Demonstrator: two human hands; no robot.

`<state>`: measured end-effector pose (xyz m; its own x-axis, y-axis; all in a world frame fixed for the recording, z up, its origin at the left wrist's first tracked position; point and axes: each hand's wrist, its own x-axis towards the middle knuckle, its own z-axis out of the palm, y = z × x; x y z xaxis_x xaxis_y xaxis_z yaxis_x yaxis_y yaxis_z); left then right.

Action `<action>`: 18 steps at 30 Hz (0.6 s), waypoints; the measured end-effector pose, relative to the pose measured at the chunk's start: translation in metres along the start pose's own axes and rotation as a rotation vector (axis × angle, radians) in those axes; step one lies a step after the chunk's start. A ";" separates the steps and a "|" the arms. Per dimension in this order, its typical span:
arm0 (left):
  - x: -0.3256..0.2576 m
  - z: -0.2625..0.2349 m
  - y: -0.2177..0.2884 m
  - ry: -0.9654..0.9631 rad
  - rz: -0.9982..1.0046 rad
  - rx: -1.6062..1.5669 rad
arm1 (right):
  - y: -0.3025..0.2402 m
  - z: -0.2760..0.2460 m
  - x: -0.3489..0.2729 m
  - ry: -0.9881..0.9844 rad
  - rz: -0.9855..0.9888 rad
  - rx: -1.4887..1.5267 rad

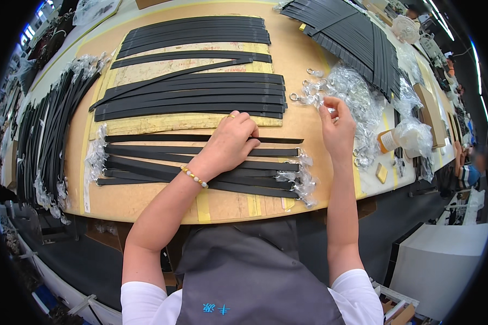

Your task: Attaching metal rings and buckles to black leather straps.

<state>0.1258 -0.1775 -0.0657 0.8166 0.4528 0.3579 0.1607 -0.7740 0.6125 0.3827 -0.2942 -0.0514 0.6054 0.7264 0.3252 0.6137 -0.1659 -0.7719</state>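
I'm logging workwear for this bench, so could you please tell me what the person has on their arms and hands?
Both forearms are bare below short white sleeves. The left hand has a gold ring on one finger and a bracelet of gold and pale beads at the wrist. The right hand shows no jewellery. No gloves.

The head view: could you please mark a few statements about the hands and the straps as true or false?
1. The left hand rests on black straps. True.
2. The right hand lies flat on the straps. False: it is raised at the pile of clear bags with metal clasps, fingers pinched.
3. The left wrist wears a beaded bracelet. True.
4. The straps under the left hand are white. False: they are black.
5. More straps lie fanned at the table's far right corner. True.
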 end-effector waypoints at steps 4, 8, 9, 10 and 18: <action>0.001 -0.004 0.006 0.019 -0.027 0.014 | 0.027 -0.002 0.001 0.027 -0.027 -0.402; 0.001 -0.022 0.015 0.005 -0.191 -0.194 | 0.009 -0.004 -0.006 -0.081 0.126 -0.376; 0.001 -0.023 0.016 0.008 -0.191 -0.192 | 0.003 -0.006 -0.007 -0.155 0.165 -0.386; 0.002 -0.023 0.018 0.066 -0.104 -0.244 | 0.000 -0.007 -0.008 -0.229 0.204 -0.396; 0.001 -0.029 0.018 0.097 0.052 -0.252 | -0.009 0.000 -0.015 -0.534 0.528 1.065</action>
<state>0.1135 -0.1784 -0.0342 0.7616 0.4644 0.4520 -0.0331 -0.6687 0.7428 0.3683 -0.3034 -0.0495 0.2225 0.9511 -0.2144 -0.4847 -0.0829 -0.8708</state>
